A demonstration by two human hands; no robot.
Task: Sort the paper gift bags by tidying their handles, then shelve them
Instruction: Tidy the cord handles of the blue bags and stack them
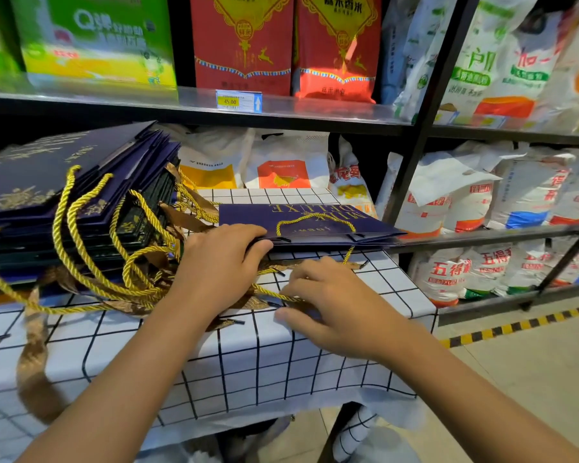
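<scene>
A flat navy gift bag (318, 222) with gold lettering lies on the checked tablecloth (281, 362), its gold cord handle folded onto its face. My left hand (221, 262) grips that bag's near left corner, thumb on top. My right hand (335, 302) sits just in front of the bag and pinches a loose gold cord handle (271, 293) that trails over the cloth. At the left rises a tall stack of navy gift bags (64, 182), with several gold cords and brown ribbons spilling off its near edge.
Black metal shelves (425, 105) behind the table hold red and green boxes above and white rice sacks (455, 198) below. A price tag (238, 101) hangs on the shelf edge. Yellow-black tape (515, 325) marks the floor at the right.
</scene>
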